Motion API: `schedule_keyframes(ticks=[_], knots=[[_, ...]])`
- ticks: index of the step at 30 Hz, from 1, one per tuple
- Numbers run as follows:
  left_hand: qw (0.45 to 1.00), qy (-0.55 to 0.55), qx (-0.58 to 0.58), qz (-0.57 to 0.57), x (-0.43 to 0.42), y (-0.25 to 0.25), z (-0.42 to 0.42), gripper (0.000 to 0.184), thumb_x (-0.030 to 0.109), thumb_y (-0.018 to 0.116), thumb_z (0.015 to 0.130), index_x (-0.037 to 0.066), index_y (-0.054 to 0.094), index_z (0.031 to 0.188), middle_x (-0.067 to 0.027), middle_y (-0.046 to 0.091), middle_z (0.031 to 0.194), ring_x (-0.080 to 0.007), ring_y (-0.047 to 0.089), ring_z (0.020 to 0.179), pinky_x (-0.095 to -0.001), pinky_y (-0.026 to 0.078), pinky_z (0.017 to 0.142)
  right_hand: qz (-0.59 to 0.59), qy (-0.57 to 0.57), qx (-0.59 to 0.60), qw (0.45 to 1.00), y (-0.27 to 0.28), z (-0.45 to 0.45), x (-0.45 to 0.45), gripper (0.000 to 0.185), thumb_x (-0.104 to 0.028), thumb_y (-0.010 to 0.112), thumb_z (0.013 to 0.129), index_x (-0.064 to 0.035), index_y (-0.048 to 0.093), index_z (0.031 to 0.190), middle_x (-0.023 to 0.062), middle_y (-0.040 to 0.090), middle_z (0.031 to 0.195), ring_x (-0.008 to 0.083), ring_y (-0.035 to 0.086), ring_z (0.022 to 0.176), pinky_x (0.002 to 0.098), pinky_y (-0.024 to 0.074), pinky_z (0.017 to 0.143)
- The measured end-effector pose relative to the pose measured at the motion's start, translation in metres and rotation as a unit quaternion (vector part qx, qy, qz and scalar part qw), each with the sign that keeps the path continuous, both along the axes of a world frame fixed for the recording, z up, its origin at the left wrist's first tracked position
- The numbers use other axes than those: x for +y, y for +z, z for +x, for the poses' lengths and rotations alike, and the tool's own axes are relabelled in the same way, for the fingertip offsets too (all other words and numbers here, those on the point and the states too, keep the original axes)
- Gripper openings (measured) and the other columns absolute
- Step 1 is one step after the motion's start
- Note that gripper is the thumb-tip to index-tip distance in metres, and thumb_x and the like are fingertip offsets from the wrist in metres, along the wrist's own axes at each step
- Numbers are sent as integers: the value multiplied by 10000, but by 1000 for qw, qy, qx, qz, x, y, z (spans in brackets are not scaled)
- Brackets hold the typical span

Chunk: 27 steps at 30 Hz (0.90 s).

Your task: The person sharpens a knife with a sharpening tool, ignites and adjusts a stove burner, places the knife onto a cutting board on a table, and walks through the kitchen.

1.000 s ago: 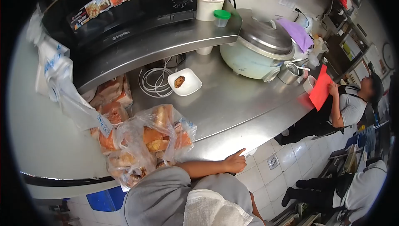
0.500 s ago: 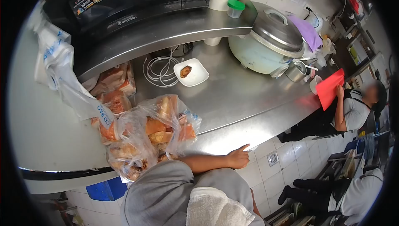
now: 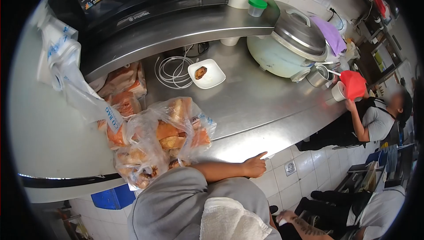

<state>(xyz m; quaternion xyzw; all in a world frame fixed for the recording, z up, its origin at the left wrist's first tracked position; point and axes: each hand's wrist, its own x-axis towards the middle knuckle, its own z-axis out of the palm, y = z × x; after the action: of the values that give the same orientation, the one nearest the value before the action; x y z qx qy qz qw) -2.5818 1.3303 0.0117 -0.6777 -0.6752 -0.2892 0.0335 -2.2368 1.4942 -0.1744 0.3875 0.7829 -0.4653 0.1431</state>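
My left hand (image 3: 255, 166) is at the front edge of the steel counter (image 3: 247, 121), with my forearm across my body. One finger stretches out, the others look curled, and no object shows in it. My right hand is out of view. Nearest my left arm, clear plastic bags (image 3: 176, 129) hold browned chunks of food. Behind them lie further bags of pinkish-orange pieces (image 3: 126, 103). A white square dish (image 3: 214, 77) with a small browned piece of food (image 3: 200, 72) stands farther back, beside a coiled white cable (image 3: 170, 79).
A microwave (image 3: 159, 1) sits on the shelf above. A large rice cooker (image 3: 282, 48) stands at the back right. Beyond it, a co-worker (image 3: 382, 118) holds a red sheet (image 3: 354, 84) by a white cup (image 3: 338, 91). Another person's tattooed forearm (image 3: 304, 227) shows at bottom right.
The co-worker's red sheet has been lowered and looks bunched beside the white cup. A tattooed arm has entered at bottom right. My left hand stays in place; the view has shifted slightly.
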Motion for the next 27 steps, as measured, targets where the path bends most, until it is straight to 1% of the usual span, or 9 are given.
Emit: schedule_keyframes(ticks=[4, 10, 13, 17, 21, 25, 27], knots=[[1000, -3, -2, 3, 1, -2, 0, 148, 168, 537, 696, 143, 589, 559, 9, 562, 593, -148, 556, 724, -478, 168, 1109, 1, -12, -17, 1000, 7, -6, -3, 325, -292, 506, 830, -17, 641, 940, 169, 654, 878, 299, 630, 819, 354, 480, 729], [1000, -10, -4, -23, 0, 2, -1, 162, 177, 525, 709, 137, 603, 572, 5, 579, 595, -146, 556, 728, -478, 157, 1111, -2, -14, -28, 1000, 19, -19, -13, 326, -294, 506, 831, -18, 641, 939, 170, 653, 879, 301, 629, 822, 355, 480, 730], [999, -13, 2, -53, 0, 5, -1, 166, 168, 519, 714, 135, 613, 581, 7, 583, 589, -145, 557, 728, -475, 152, 1112, -5, -14, -32, 999, 24, -23, -16, 326, -294, 506, 831, -18, 641, 938, 170, 653, 880, 302, 629, 824, 356, 480, 730], [995, -25, -12, -92, 0, 8, -2, 203, 154, 493, 744, 128, 617, 584, -1, 590, 585, -149, 565, 748, -465, 119, 1120, -6, -13, -33, 999, 20, -22, -16, 326, -296, 507, 831, -18, 641, 937, 171, 653, 880, 303, 628, 826, 357, 480, 731], [989, -36, -17, -142, -2, 22, -5, 229, 142, 471, 776, 122, 623, 606, -14, 604, 604, -159, 574, 775, -454, 95, 1124, -8, -12, -35, 999, 18, -23, -17, 327, -297, 507, 831, -18, 641, 936, 171, 653, 881, 305, 627, 828, 358, 480, 732], [991, -32, -22, -128, -3, 21, -4, 200, 128, 478, 773, 115, 621, 635, -20, 603, 614, -163, 576, 777, -453, 108, 1124, -9, -14, -37, 999, 19, -23, -19, 327, -298, 507, 831, -18, 641, 936, 172, 652, 882, 306, 626, 831, 359, 480, 733], [994, -22, -16, -102, -3, 21, -4, 171, 105, 483, 761, 110, 605, 641, -22, 587, 611, -162, 574, 765, -455, 139, 1123, -9, -15, -38, 999, 19, -25, -19, 328, -299, 507, 831, -18, 641, 935, 172, 652, 882, 307, 626, 832, 360, 480, 733]])
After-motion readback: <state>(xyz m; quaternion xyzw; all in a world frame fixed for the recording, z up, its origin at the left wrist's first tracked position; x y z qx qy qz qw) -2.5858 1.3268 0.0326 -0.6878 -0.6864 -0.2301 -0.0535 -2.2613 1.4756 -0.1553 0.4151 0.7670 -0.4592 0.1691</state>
